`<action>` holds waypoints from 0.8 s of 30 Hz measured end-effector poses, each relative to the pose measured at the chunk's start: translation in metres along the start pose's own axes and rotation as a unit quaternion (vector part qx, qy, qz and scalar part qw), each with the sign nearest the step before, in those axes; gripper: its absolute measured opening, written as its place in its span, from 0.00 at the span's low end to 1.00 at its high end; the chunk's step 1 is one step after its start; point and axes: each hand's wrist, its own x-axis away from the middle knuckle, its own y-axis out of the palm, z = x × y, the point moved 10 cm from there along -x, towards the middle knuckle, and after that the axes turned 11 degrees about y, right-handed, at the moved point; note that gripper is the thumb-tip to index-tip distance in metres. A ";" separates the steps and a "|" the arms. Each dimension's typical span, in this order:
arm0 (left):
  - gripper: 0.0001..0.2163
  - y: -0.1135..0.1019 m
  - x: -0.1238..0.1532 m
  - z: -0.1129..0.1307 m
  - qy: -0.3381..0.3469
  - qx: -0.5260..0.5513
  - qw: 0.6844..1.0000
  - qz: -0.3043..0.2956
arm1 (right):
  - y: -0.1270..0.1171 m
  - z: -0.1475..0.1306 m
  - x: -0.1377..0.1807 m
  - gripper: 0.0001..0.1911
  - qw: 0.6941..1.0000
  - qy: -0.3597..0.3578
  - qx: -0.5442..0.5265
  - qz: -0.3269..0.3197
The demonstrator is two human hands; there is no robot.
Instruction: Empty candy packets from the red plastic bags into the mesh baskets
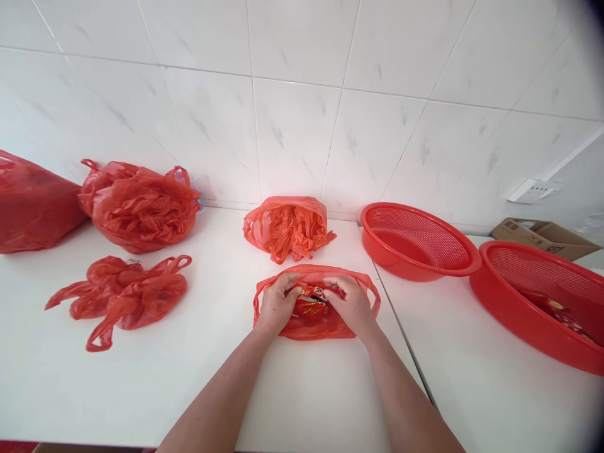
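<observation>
A red plastic bag point(321, 330) lies open on the white table in front of me. Both my hands reach into its mouth. Inside are small red packets point(311, 308) with gold and white print. My left hand point(279, 302) has its fingers curled, thumb and fingertips at the left end of a packet. Across from it, my right hand point(352, 303) pinches at the right end, by a patterned black-and-white part. The fingertips are partly hidden. The bag's handle loops stand out at either side of my hands.
Behind the bag sits a bundle of red plastic bags point(297, 229). Tied red bags point(127, 292) lie on the left, with a larger bag bundle point(141, 207) behind. Two red plastic baskets point(419, 267) point(528, 321) stand on the right, the nearer holding packets. A cardboard box point(542, 238) is beyond.
</observation>
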 end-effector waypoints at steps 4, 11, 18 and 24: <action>0.11 0.008 0.004 -0.002 -0.007 0.026 0.999 -0.022 | 0.019 -0.018 0.008 0.09 0.998 -0.045 0.036 -0.013; 0.14 0.014 0.005 0.007 0.023 0.003 0.999 -0.034 | 0.024 -0.010 0.007 0.06 0.998 -0.032 0.050 -0.015; 0.11 -0.009 -0.002 0.012 0.060 -0.108 0.992 0.012 | 0.000 0.005 -0.002 0.06 0.995 0.004 0.089 0.035; 0.13 -0.009 -0.005 0.016 0.096 -0.240 0.965 -0.033 | -0.011 0.002 0.000 0.09 0.994 0.000 0.076 0.083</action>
